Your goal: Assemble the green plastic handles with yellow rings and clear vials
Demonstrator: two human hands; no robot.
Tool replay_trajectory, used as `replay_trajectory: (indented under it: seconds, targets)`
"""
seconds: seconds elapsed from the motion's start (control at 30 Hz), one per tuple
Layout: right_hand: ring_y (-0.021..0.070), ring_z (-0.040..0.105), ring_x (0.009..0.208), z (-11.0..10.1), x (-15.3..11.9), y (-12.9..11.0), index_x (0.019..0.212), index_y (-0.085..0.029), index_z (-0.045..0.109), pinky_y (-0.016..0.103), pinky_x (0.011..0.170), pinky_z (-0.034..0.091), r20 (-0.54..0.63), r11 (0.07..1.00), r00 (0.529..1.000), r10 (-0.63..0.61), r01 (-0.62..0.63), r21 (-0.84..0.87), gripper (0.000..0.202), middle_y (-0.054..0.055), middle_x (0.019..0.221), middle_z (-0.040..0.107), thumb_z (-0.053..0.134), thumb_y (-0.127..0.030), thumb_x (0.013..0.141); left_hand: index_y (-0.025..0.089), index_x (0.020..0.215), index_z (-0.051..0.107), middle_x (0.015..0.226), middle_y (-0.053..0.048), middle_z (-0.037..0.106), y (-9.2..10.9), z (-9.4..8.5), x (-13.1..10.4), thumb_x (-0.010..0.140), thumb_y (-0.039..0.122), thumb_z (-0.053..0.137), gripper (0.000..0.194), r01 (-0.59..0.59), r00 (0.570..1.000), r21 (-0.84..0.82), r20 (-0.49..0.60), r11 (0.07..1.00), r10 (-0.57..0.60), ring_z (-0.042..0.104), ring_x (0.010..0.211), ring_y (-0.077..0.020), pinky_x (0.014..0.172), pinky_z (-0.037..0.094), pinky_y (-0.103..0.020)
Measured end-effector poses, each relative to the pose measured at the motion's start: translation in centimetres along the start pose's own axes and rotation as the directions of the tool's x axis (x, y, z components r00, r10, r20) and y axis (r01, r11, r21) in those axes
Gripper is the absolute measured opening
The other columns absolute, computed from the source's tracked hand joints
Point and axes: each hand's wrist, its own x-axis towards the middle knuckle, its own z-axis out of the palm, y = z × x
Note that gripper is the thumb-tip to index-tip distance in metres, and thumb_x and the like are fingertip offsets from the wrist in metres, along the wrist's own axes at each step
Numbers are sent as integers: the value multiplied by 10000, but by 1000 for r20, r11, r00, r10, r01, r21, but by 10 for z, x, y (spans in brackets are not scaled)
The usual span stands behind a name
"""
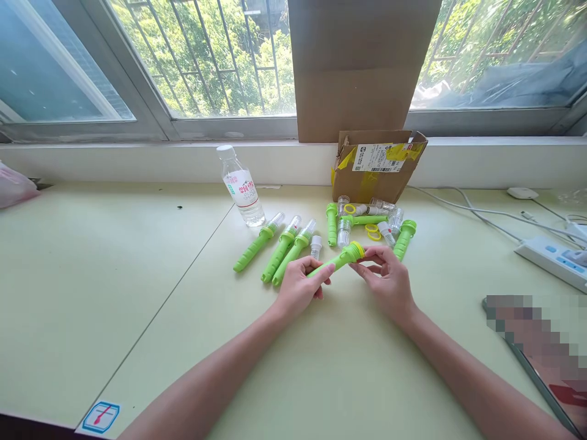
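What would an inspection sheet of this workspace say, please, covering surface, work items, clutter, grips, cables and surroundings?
Surface: pale table, seamed, with a sticker at the near left.
Work items: three clear-topped green tubes; by the box, loose green tubes, clear tubes and yellow rings.
Clutter: bottle, cardboard box, partly pixelated device.
Grips: left hand holds a green tube; right hand is at its yellow end ring, contact unclear.
Cables: white cables near a power strip.
Surroundings: windows with bars and greenery outside; cardboard panel.
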Motion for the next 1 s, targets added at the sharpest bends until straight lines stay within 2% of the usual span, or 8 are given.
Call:
replay_trajectory:
  seconds: [0.2,0.37,0.77,0.87,1.0]
  targets:
    - [209,658,899,2,-1,-1,952,-255,504,330,646,580,30,1000,999,-19,19,-5,314,38,1050,614,726,-333,743,150,712,573,679,-33,664,0,-2,1,795,506,612,367,27,999,-24,44,999,-26,514,414,-79,417,367,-194]
    - [210,653,933,1,-1,-2,912,-251,497,321,651,580,15,999,1000,-23,23,-25,281,43,1135,590,714,-330,752,152,693,564,663,-32,661,-2,-2,2,808,528,583,393,18,997,3,77,1000,-18,519,403,-83,413,364,-195]
    - [215,670,891,0,-2,-1,875,-229,518,370,676,597,-15,999,1000,-22,22,-45,283,67,1091,649,710,-393,748,154,699,560,664,-23,649,0,-6,3,819,547,555,411,41,991,-13,126,999,-39,517,403,-84,425,367,-201]
    - [218,674,885,1,-2,0,868,-230,515,384,679,600,-15,999,1000,-21,20,-37,290,68,1081,662,709,-407,746,157,691,582,629,-14,633,-1,-5,3,835,567,519,440,11,992,52,123,999,-18,520,407,-93,431,368,-213]
    - [211,683,842,0,-1,1,856,-227,519,378,662,600,-13,999,1000,-19,18,-43,300,72,1084,668,715,-421,737,168,684,596,516,22,539,-2,-3,1,845,562,504,436,-64,995,182,89,981,49,501,435,-106,451,355,-225]
